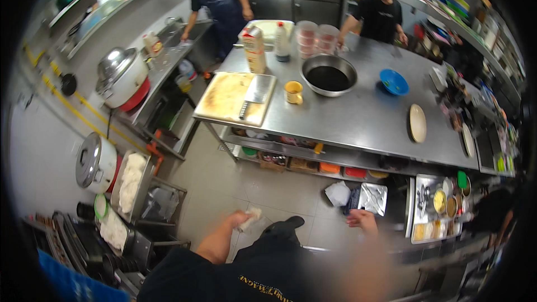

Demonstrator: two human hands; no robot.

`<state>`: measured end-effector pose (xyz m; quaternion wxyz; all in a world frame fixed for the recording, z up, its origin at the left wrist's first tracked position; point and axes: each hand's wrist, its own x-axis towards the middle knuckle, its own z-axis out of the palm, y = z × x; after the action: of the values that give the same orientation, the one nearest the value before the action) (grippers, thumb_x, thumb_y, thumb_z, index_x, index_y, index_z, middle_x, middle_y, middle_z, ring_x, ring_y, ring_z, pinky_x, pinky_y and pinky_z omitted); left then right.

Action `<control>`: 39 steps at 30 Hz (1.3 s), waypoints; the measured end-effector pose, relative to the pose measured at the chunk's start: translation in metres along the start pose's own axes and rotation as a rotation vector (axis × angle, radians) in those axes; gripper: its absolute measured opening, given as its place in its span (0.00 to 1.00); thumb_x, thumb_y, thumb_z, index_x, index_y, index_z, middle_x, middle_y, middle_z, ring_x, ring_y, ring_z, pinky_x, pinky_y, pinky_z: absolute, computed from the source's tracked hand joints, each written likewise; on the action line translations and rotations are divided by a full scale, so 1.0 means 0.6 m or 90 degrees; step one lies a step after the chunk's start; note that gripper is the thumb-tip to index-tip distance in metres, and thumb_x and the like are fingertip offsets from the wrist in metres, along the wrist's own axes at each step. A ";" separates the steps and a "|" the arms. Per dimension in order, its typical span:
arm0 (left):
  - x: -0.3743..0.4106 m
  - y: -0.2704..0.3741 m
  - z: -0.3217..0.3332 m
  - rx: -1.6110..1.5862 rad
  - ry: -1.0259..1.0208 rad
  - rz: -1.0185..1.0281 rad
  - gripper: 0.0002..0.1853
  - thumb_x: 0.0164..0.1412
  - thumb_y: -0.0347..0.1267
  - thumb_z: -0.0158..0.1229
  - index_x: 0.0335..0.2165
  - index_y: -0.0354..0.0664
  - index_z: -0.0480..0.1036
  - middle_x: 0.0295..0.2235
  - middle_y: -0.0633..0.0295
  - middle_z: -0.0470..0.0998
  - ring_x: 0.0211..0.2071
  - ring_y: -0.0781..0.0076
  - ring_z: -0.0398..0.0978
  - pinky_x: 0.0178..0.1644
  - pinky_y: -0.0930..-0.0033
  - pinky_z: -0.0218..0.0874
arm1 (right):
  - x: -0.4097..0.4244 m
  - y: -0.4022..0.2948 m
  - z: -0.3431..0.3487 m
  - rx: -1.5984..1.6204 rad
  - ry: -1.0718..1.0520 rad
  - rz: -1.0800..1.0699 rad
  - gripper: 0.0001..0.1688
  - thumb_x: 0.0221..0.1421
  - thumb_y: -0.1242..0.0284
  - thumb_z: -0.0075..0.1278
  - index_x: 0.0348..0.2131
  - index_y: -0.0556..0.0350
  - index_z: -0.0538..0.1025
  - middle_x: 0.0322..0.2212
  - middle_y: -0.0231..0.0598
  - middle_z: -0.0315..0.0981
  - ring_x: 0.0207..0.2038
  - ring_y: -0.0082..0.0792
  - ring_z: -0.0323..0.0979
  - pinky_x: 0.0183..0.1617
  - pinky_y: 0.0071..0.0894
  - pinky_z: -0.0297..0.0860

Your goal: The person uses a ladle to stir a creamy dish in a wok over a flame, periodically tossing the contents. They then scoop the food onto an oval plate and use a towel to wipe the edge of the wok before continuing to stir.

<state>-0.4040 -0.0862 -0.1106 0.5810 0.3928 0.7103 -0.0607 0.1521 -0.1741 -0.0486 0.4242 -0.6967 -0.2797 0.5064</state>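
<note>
My left hand [240, 218] is closed on a crumpled whitish cloth [251, 219], held low above the tiled floor. Further right, my right hand [361, 219] is raised with its fingers partly curled; whether it holds anything does not show. Close beyond it lie a metal tray [373, 198] and a crumpled white bag [337, 193]. Ahead, a cleaver [259, 89] rests on a cutting board [222, 96] on the steel table [361, 121]. A yellow mug [293, 92] and a metal bowl of dark liquid [329, 74] stand to its right.
Two co-workers stand beyond the table, one at the left counter [220, 12], one behind the stacked tubs [379, 16]. Rice cookers [97, 162] line the left wall near a container of white food [132, 182]. A tray of condiments [436, 239] is at the right.
</note>
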 end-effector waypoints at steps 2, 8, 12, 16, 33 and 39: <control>-0.043 -0.066 0.032 -0.031 -0.045 -0.015 0.38 0.53 0.56 0.64 0.46 0.28 0.75 0.41 0.47 0.80 0.36 0.59 0.80 0.39 0.56 0.73 | -0.005 0.016 0.008 -0.039 -0.042 -0.003 0.27 0.57 0.69 0.55 0.54 0.61 0.71 0.34 0.52 0.80 0.35 0.42 0.80 0.37 0.39 0.74; -0.112 -0.433 0.112 0.297 0.032 -0.046 0.36 0.53 0.54 0.64 0.47 0.33 0.75 0.40 0.52 0.81 0.38 0.57 0.80 0.43 0.56 0.73 | -0.091 0.037 0.136 0.140 -0.122 -0.017 0.27 0.62 0.71 0.49 0.59 0.56 0.66 0.37 0.45 0.79 0.35 0.33 0.79 0.32 0.28 0.74; -0.158 -0.537 0.106 0.154 -0.065 -0.087 0.34 0.55 0.53 0.64 0.47 0.33 0.76 0.40 0.53 0.81 0.37 0.58 0.81 0.42 0.56 0.73 | -0.162 0.039 0.149 0.219 -0.232 0.056 0.29 0.63 0.67 0.51 0.59 0.56 0.65 0.39 0.43 0.77 0.37 0.34 0.77 0.37 0.33 0.74; -0.150 -0.572 0.102 -0.430 -0.218 -0.130 0.32 0.56 0.51 0.64 0.47 0.33 0.76 0.39 0.53 0.81 0.36 0.59 0.81 0.40 0.57 0.73 | -0.226 0.011 0.134 0.540 -0.188 0.032 0.27 0.61 0.60 0.53 0.54 0.55 0.69 0.39 0.45 0.76 0.38 0.36 0.76 0.42 0.41 0.73; -0.086 -0.363 -0.131 -0.323 0.098 -0.084 0.30 0.56 0.45 0.65 0.46 0.28 0.75 0.38 0.52 0.81 0.32 0.60 0.80 0.36 0.57 0.72 | -0.332 0.482 0.322 -0.282 -0.087 0.273 0.17 0.55 0.63 0.53 0.39 0.57 0.77 0.36 0.46 0.79 0.37 0.49 0.78 0.40 0.51 0.74; -0.104 -0.430 -0.133 -0.181 -0.045 -0.176 0.29 0.55 0.47 0.66 0.43 0.30 0.77 0.38 0.53 0.81 0.34 0.63 0.80 0.38 0.59 0.71 | -0.353 0.484 0.275 -0.135 -0.032 0.257 0.19 0.60 0.61 0.49 0.42 0.58 0.75 0.37 0.45 0.78 0.39 0.44 0.77 0.41 0.50 0.73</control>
<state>-0.6273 -0.2496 -0.1265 0.6415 0.2030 0.7379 -0.0531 -0.0850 -0.4373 -0.2242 0.2320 -0.7661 -0.1969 0.5661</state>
